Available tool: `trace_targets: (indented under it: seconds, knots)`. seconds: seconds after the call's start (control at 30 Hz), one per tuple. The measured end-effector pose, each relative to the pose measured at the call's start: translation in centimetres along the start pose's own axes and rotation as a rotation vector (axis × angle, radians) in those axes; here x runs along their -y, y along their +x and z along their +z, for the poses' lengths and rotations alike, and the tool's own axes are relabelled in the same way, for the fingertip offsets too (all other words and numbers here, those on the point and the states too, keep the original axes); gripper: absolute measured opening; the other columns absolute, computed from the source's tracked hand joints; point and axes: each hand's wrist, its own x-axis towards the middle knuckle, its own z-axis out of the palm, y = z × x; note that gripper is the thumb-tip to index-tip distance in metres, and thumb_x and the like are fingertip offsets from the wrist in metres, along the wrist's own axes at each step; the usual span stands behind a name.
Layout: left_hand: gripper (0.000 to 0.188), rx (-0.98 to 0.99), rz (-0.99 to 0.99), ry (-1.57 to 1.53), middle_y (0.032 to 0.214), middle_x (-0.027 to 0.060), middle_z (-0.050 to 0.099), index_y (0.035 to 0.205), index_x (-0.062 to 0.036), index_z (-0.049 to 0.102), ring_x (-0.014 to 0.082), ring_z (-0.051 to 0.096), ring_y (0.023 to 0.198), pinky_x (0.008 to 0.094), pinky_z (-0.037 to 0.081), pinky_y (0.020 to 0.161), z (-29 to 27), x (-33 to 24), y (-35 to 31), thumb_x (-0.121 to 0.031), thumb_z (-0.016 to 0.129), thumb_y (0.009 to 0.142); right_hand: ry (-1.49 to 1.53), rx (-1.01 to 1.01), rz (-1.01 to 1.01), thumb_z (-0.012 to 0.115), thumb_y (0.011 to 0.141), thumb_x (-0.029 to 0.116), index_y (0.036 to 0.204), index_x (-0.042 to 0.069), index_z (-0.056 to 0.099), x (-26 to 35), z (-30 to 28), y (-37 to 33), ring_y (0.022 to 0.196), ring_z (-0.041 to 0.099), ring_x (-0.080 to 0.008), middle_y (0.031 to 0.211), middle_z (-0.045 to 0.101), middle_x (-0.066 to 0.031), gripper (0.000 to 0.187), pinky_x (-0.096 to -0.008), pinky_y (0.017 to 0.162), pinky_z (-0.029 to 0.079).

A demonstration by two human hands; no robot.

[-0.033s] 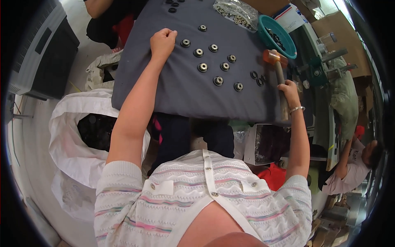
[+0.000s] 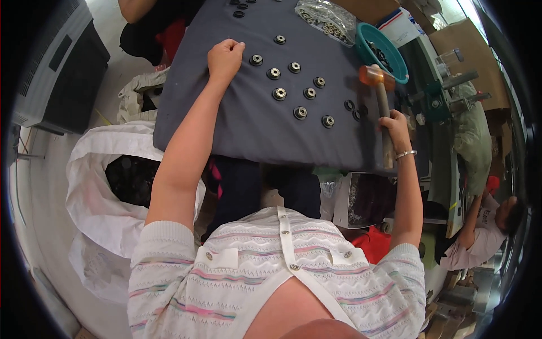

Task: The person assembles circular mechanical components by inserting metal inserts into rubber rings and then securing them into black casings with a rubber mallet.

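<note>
Here's the mallet (image 2: 383,99) at the right of the grey cloth (image 2: 226,133), its orange head away from the wearer, its wooden handle running back toward them and drifting slightly rightward at the near end. That's the long axis, near to far; the head lies crosswise on top of it. Whether it touches the cloth, I can't tell.

And the right hand (image 2: 398,129) has the handle wrapped, fingers curled around it well below the head. Just beside it lie a few loose dark rings (image 2: 356,116), none with a metal centre.

Now the middle: nine metal-centred pieces (image 2: 279,94) in a loose scatter, each pale hub sitting in a dark rim. I'd call those nine put together, though how firmly they're seated I can't say. The rings look left to do, and so does the stock behind: small metal parts in a clear bag (image 2: 330,22), dark pieces in a teal basin (image 2: 398,68).

Over on the left, the left hand (image 2: 224,61) rests near the closest piece, fingers folded in, thumb and forefinger pressed together; whether they pinch anything is hidden. Beyond it, more dark discs (image 2: 241,7) at the far edge.
</note>
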Motion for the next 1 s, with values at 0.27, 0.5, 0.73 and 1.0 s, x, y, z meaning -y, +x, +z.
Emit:
trace_targets:
  seconds: [0.27,0.5,0.73,1.0]
  knots:
    - [0.023,-0.026,0.041,0.041,0.062,0.0094,0.062,0.075,-0.0008,0.065,0.0207,0.060,0.058,0.0323,0.047,0.060,0.0,0.2,-0.4,-0.023,0.062,0.080,-0.122,0.088,-0.555,0.058,0.077,0.000,0.143,0.014,0.039,10.4,11.1,1.4,0.069,0.052,-0.0069,0.088,0.059,-0.0024,0.070,-0.0232,0.064,0.047]
    - [0.023,-0.010,0.026,0.057,0.060,0.0100,0.062,0.074,-0.0013,0.065,0.0227,0.061,0.057,0.0339,0.047,0.059,0.0,0.1,-0.6,-0.023,0.061,0.081,-0.435,-0.058,-0.801,0.059,0.075,0.004,0.142,0.021,0.039,13.4,15.4,5.3,0.087,0.062,-0.0332,0.098,0.062,-0.0226,0.073,-0.0379,0.080,0.049]
    - [0.024,-0.031,0.020,0.057,0.060,0.0112,0.062,0.074,-0.0007,0.065,0.0251,0.061,0.058,0.0355,0.047,0.059,0.0,0.2,-0.7,-0.023,0.060,0.081,-0.664,0.055,-0.557,0.060,0.074,0.005,0.143,0.023,0.035,12.9,17.7,6.0,0.098,0.061,-0.0379,0.099,0.063,-0.0233,0.076,-0.0445,0.085,0.046]
    - [0.031,-0.050,-0.022,0.006,0.059,0.0117,0.061,0.071,0.0002,0.064,0.0247,0.060,0.058,0.0353,0.046,0.060,-0.3,-0.2,-0.3,-0.027,0.058,0.085,-0.434,0.070,-0.734,0.058,0.074,0.003,0.141,0.024,0.040,14.2,15.8,0.3,0.080,0.059,-0.0323,0.081,0.058,-0.0151,0.073,-0.0413,0.078,0.046]
